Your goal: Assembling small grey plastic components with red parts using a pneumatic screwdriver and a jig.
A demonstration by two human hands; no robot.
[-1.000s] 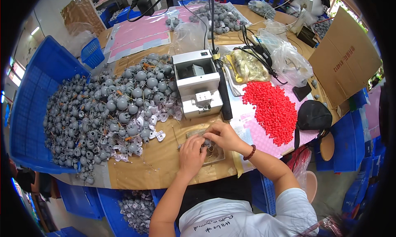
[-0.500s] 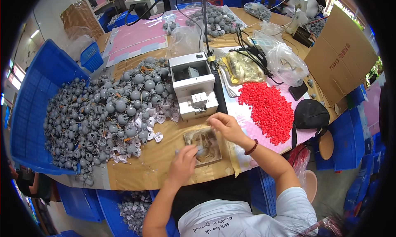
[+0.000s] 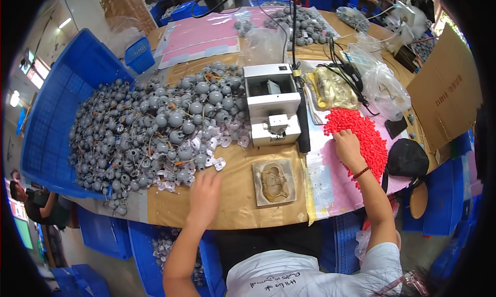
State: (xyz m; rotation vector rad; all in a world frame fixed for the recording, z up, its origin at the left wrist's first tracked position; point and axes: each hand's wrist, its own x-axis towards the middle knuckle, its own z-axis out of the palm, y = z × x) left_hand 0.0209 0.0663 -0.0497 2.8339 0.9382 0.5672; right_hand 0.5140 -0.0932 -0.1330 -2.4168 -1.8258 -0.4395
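Observation:
My left hand (image 3: 205,196) is over the brown table covering at the near right edge of a heap of grey ball-shaped parts (image 3: 175,120). Its fingers point down, slightly smeared, and what is under them is hidden. My right hand (image 3: 348,150) reaches to the left edge of a pile of small red plastic pieces (image 3: 369,144). Those fingers are bent together at the pieces, their tips hidden. Between my hands lies a square metal mould (image 3: 274,182) with a rounded, figure-shaped hollow and nothing in it. Behind it stands a white machine (image 3: 274,108) with a switch on top.
A tipped blue crate (image 3: 46,131) borders the heap on the left. Right of the machine lie a yellowish plastic bag (image 3: 333,90), black cables and clear bags (image 3: 385,85). A phone (image 3: 396,126), a black pouch (image 3: 408,158) and a cardboard flap (image 3: 444,90) are farther right.
Both hands have left the mould, uncovering it. My left hand moved left to the grey heap; my right hand moved right to the red pieces. The view has shifted, so the scene sits farther right.

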